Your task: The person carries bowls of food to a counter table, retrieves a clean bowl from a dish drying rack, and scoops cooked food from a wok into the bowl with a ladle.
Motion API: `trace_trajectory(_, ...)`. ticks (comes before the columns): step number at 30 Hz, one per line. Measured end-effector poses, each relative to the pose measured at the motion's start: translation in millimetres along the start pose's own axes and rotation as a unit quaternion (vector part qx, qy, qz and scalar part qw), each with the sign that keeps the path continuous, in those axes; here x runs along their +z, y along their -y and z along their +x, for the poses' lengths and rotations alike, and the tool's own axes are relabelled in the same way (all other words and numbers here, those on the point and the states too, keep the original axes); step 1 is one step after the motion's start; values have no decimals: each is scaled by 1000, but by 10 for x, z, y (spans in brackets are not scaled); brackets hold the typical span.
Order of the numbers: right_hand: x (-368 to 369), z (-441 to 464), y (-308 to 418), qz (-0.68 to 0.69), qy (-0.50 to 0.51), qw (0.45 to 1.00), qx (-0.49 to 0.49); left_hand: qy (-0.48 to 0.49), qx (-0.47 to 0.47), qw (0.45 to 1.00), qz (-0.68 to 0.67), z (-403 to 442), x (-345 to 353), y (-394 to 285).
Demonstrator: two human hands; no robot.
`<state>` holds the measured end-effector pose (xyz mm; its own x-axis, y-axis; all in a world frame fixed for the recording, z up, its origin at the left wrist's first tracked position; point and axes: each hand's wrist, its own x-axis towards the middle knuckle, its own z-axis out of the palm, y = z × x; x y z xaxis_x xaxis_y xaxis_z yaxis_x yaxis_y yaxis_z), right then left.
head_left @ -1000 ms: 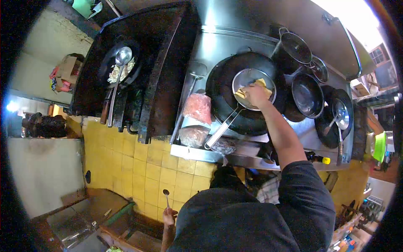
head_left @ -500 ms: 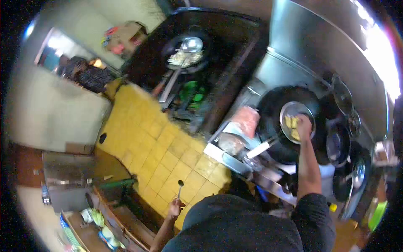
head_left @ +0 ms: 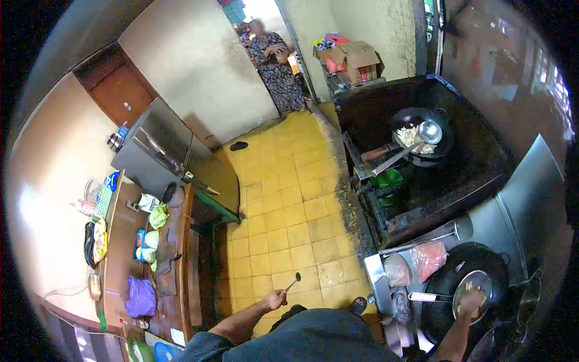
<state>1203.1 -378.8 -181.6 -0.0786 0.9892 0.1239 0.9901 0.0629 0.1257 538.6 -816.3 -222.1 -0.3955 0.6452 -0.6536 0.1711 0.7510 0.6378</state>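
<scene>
A small spoon [head_left: 293, 281] with a dark bowl is gripped by its handle in my left hand [head_left: 275, 300], held out over the yellow floor. On the lower right, my right hand [head_left: 472, 301] is down in a round strainer [head_left: 458, 289], its fingers drawn together. Yellow food pieces lie in the strainer around the fingers; what they pinch is hidden. The strainer has a white handle [head_left: 429, 297] and rests over a large black wok [head_left: 437, 274].
Bags of pinkish [head_left: 429, 259] and pale food sit left of the wok. A blackened stove [head_left: 476, 181] holds another wok [head_left: 449, 143] with white pieces and a ladle [head_left: 429, 131]. Wooden shelves [head_left: 175, 271] and a fridge [head_left: 151, 145] line the left. A person [head_left: 274, 66] is at the doorway.
The view has swung left, so the stove and strainer now appear further right and more of the room shows. My left hand still holds the spoon; my right hand stays at the strainer.
</scene>
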Motion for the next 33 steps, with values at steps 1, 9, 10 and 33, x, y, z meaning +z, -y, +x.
trace_trajectory(1, 312, 134, -52, 18, 7, 997, 73, -11, -25, 1000, 4, -87, 17, -105)
trace_trajectory(9, 9, 121, 126, -72, 86, 986, 119, -15, -12, 999, -39, -377, 80, -97)
trace_trajectory(10, 49, 147, 106, -73, 85, 987, 117, -16, -13, 999, -42, -368, 96, -80)
trace_trajectory(33, 725, -355, -527, 367, -213, 885, 193, -83, -43, 993, -69, -585, 127, 589)
